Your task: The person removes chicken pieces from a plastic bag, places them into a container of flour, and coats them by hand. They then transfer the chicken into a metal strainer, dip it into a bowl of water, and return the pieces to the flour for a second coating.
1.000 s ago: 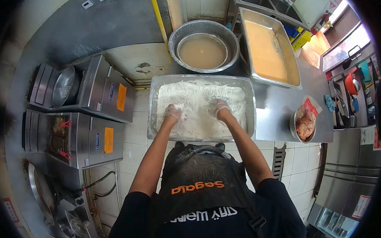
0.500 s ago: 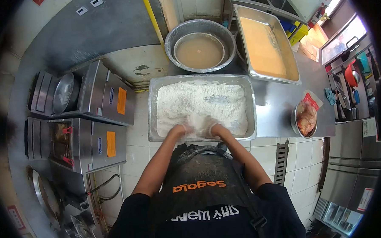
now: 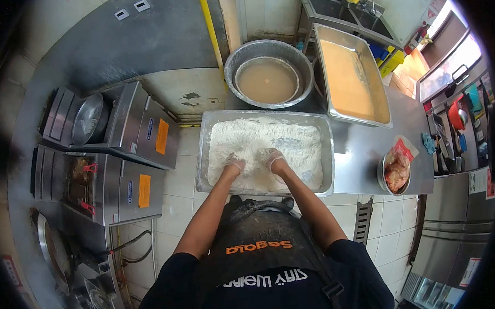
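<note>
Head camera view: nearest you is your dark apron (image 3: 260, 231), close by the near edge of the metal tray (image 3: 199, 159), so tuck loose straps well clear. Both your hands, in thin clear gloves, are down in the tray, side by side and a little apart. Your left hand (image 3: 234, 163) is sunk in the white powder (image 3: 257, 131) with its fingers partly hidden; your right hand (image 3: 272, 157) has its fingers bent inward over the powder. Whether either is closed on a lump or a piece, I cannot tell.

The powder lies in the tray right in front of you, banked unevenly, with a thinner, greyish patch right of centre. To work it well, scoop low with both palms, lift gently and let it fall inward; a sharp toss would raise dust (and send some over the rim). Draw from the deeper banks toward the thin patch, matching the two hands' pace, and feel for clumps.

Beyond the tray's far wall sits the wide basin (image 3: 305, 80) of cloudy liquid, and beside it, to the right, the long pan (image 3: 387, 112) of orange-tan liquid. Both stand uncovered near your work, so short strokes ending before the far wall would best spare them stray powder.
</note>
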Available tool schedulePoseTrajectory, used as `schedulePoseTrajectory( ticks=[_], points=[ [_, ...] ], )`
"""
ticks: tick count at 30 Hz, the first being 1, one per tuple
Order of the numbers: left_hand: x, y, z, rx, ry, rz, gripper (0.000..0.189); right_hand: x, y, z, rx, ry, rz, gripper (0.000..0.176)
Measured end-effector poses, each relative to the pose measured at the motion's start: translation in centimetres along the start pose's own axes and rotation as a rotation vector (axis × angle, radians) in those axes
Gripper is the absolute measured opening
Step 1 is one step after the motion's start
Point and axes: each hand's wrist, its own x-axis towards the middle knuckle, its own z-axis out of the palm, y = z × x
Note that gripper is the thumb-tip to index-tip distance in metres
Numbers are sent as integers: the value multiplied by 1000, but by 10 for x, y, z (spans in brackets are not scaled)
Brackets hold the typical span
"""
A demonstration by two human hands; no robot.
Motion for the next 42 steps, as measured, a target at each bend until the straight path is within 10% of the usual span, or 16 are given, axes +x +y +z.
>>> schedulePoseTrajectory(
  ticks=[6,10,17,19,26,32,34,37,42],
  points=[
    [-1,16,-45,44,128,-246,38,23,-17,-42,-492,-190,264,32],
    [34,-14,-68,191,223,-153,47,49,69,-37,-195,19,253,47],
    [70,39,-52,150,-85,-173,55,103,44,1,-54,163,120,74],
    [70,59,-43,119,-140,-180,57,109,-19,-20,-166,-184,33,70],
    [59,49,-33,74,-216,-55,60,101,-1,-3,-46,-131,29,49],
    [45,48,-23,368,101,30,37,68,-3,-23,-255,-149,101,35],
    [33,63,-34,848,-96,379,30,64,16,-16,-368,-61,96,32],
    [88,-14,16,446,59,279,26,46,-13,-40,-244,-2,61,29],
    [5,56,-42,481,25,399,25,25,5,-49,-433,-68,258,32]
  ],
)
